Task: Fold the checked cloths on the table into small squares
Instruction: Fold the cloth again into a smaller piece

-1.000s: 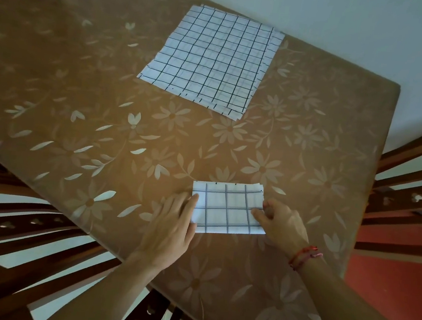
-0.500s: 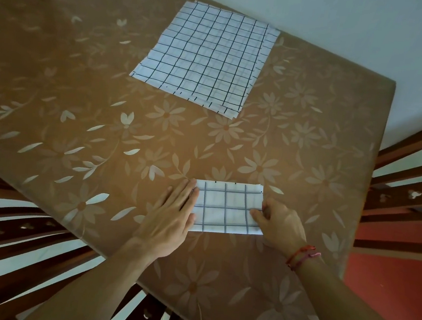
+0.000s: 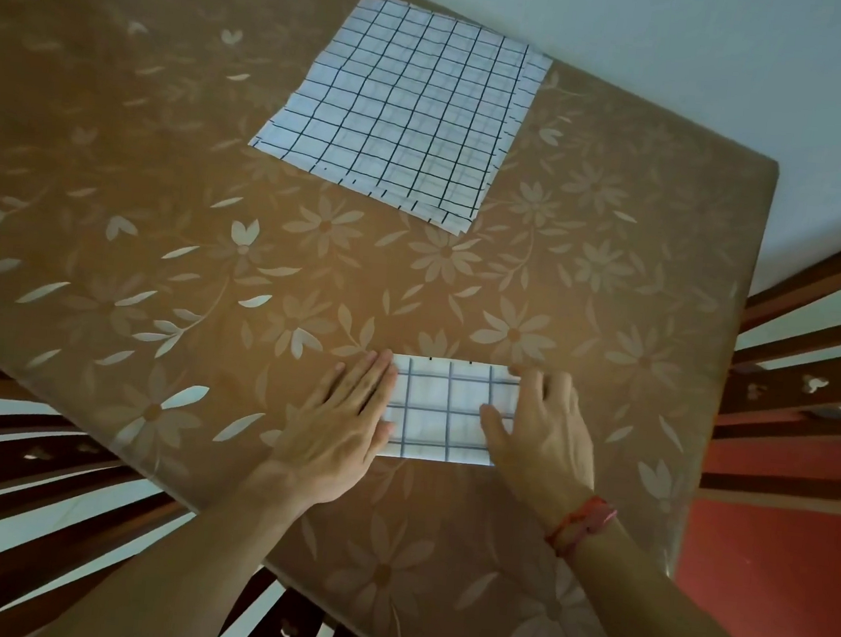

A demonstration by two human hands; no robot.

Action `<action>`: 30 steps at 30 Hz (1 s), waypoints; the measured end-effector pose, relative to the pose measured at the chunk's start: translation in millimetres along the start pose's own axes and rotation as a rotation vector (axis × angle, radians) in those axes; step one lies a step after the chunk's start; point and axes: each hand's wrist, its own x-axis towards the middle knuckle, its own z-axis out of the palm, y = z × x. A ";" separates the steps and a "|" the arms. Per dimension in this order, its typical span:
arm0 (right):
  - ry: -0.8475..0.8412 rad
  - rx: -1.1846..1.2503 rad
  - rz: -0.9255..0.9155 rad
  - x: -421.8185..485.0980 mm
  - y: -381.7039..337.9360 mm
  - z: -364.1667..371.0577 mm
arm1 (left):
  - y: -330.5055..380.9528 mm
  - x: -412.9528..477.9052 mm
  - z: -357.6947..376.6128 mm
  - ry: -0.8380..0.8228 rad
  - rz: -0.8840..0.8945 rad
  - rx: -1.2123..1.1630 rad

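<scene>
Glossy floral tablecloth (image 3: 163,191); left hand (image 3: 341,428), right hand (image 3: 543,438), fingers (image 3: 374,378) straight, press folded cloth (image 3: 442,413); checked stack (image 3: 408,106) beyond.

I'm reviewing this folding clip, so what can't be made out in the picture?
Head view, folded cloth: both ends hidden under the left hand and right hand.
Head view, stack of unfolded cloths: their number, since the top one covers the rest.
Head view, table: near corner cut off by the bottom edge.

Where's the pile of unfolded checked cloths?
In the head view, the flat stack of white, black-checked cloths lies centrally near the brown flowered table's far edge, beyond the small folded cloth.
</scene>
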 end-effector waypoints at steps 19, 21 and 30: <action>-0.279 -0.125 -0.491 -0.3 -41.3 62.5 | -0.9 3.0 2.2 0.013 0.008 0.009; -0.282 -0.118 -0.457 0.4 -35.6 60.5 | 0.3 3.2 1.5 0.009 0.008 0.015; -0.363 -0.233 -0.308 -6.8 46.9 29.6 | 0.2 2.4 -1.8 -0.023 -0.010 0.017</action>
